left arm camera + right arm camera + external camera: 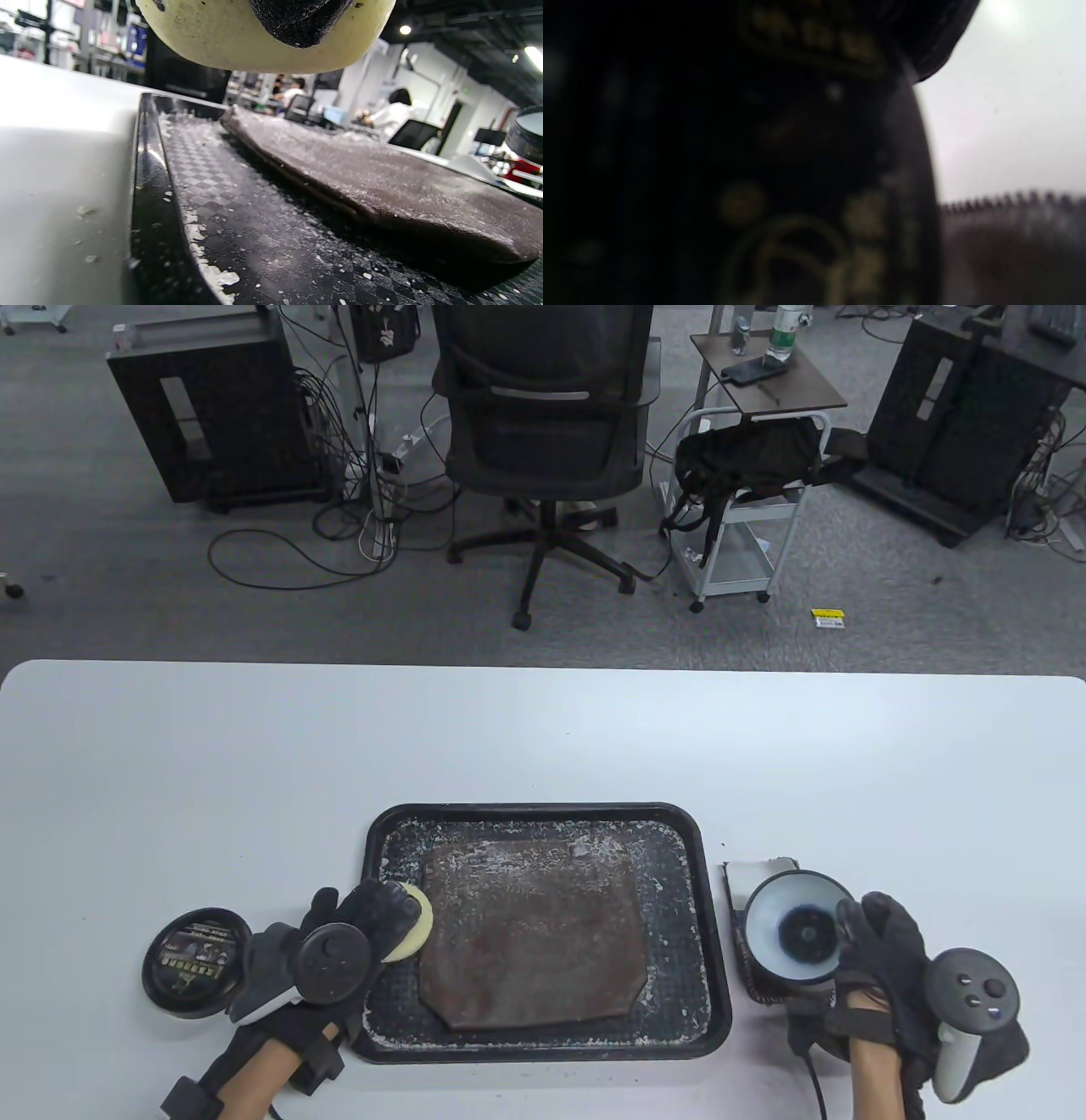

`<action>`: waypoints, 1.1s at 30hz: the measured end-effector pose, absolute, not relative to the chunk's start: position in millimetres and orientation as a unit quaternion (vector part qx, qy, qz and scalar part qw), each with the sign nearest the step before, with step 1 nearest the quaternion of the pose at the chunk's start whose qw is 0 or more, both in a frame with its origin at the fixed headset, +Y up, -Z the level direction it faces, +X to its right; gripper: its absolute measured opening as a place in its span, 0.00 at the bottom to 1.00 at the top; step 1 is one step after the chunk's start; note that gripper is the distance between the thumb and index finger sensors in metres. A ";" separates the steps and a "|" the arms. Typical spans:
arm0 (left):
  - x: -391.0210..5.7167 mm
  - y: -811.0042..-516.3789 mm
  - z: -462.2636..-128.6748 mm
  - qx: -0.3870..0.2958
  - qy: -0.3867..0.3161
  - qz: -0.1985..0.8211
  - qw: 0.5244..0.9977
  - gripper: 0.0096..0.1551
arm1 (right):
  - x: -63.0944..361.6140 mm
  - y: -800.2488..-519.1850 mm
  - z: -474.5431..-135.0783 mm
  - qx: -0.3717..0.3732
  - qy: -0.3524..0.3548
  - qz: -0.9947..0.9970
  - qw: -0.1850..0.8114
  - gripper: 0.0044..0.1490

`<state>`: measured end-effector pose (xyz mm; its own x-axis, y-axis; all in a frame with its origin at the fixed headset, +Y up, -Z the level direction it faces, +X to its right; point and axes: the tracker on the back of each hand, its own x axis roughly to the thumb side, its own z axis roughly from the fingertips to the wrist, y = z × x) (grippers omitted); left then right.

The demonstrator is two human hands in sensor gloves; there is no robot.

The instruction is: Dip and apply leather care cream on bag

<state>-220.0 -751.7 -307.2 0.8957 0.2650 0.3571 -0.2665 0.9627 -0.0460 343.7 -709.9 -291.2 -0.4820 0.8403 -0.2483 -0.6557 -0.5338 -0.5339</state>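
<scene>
— Bag (530, 933) first: where does it lie?

— Flat in the black tray (543, 814), brown and flecked with white residue, just beyond the fingertips of the left hand (339, 942). The left wrist view shows it (382, 186) lying low on the tray's checkered floor (237, 220), below and ahead of the fingers.

— What are those fingers doing?

— They curl over a round yellow sponge (411, 925) and grip it at the tray's left edge. From the wrist camera, one dark fingertip (297, 21) presses into the sponge (203, 38), which hangs above the tray rim and touches neither tray nor bag there.

— And the right hand (882, 967)?

— Its fingers wrap around the right side of the open cream jar (797, 933), which is tipped so the pale inside faces up. The jar sits on a small dark pad right of the tray, well apart from the bag. The right wrist view is dark and blurred; only gold print on a black surface (797, 237) shows, pressed close against the lens.

— Anything behind the left fingers?

— A black lid (197, 960) with gold lettering, on the white table (254, 746) beside the left wrist.
</scene>
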 end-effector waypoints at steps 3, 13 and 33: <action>-215.6 -751.6 -305.5 0.009 -0.191 0.134 0.972 0.36 | 328.6 -709.9 -292.9 -0.226 -0.176 0.844 0.454 0.44; -205.8 -751.5 -303.9 0.020 -0.204 0.136 0.969 0.36 | 295.6 -713.2 -296.6 -0.180 -0.152 0.851 0.470 0.44; -194.4 -734.3 -294.5 0.120 -0.237 0.232 0.936 0.36 | 181.5 -704.0 -315.7 -0.050 -0.144 0.861 0.486 0.42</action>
